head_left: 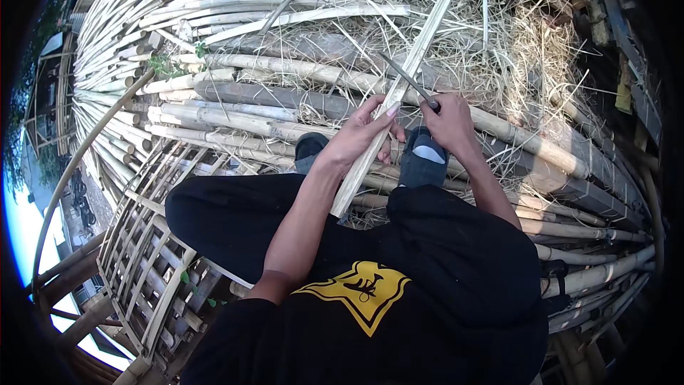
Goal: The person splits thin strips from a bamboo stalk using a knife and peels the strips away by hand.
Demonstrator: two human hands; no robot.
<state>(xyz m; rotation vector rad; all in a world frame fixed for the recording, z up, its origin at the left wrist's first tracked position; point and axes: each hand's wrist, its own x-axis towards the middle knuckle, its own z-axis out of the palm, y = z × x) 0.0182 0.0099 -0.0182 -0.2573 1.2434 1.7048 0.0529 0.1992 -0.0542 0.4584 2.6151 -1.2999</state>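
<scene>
1. Head view: a long pale bamboo strip (425, 36) slants over my lap, flat-sided, with fine lengthwise grain and straight lines along it (perhaps splits; I can't be sure).
2. Curled, straw-coloured shavings (527, 64), thin and tangled, lie over the ground and poles beyond my hands, heaviest toward the right, where sun catches them.
3. Round bamboo poles (285, 64), smooth and jointed, run crosswise beneath; toward the left their cut ends fan out (the lens bends them all).
4. Left of my knee, a lattice (153, 264) of flat crossed slats leaves squarish gaps.
5. My left hand (360, 135) is part-closed round the strip at its lower half, thumb laid along the upper face, fingertips coming out past the far edge, loosely bent.
6. My right hand (450, 125) is clenched on the dark handle of a knife (407, 78); its narrow grey blade crosses the strip just beyond my left hand (whether the edge bites, I can't tell).
7. The strip's near end reaches my lap, between black trousers (235, 207); its far end points up and away over the shavings.
8. Dark shoes (424, 164) sit below my hands, soft and rounded at the toe.
</scene>
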